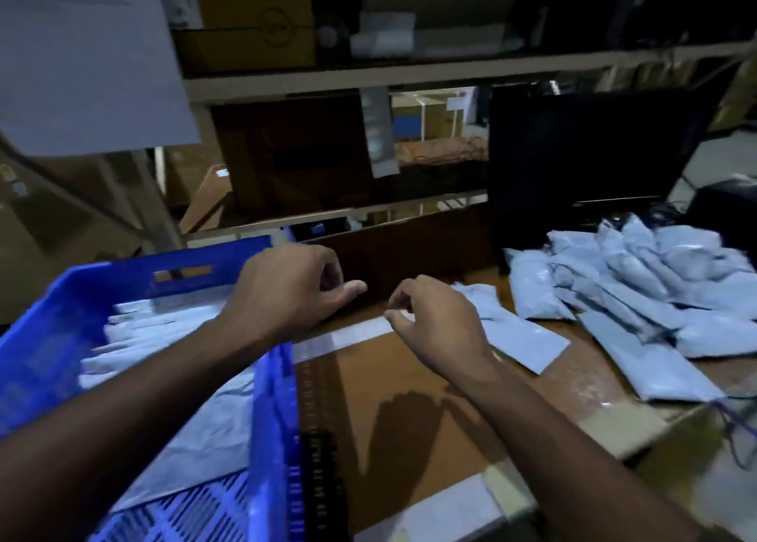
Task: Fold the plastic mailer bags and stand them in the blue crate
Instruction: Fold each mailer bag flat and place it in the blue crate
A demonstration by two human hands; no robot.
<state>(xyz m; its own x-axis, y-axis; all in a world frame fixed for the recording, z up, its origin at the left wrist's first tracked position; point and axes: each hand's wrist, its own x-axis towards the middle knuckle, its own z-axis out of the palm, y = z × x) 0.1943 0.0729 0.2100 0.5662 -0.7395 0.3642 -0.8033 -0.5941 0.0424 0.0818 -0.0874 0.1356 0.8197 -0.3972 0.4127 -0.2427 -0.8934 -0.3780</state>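
The mailer bags sit in a heap, off to the right of our right hand. Both hands hang in the air, fingers loosely curled, holding nothing. One flat bag lies just past the right hand; we pick that next and fold it neatly. Under our left hand is the blue crate, with folded bags standing inside.

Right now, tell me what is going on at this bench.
A person is packing plastic mailer bags. Both hands are empty: the left hand hovers over the blue crate's right wall, the right hand above the cardboard surface. Folded bags already stand in the crate; a loose pile waits at the right.
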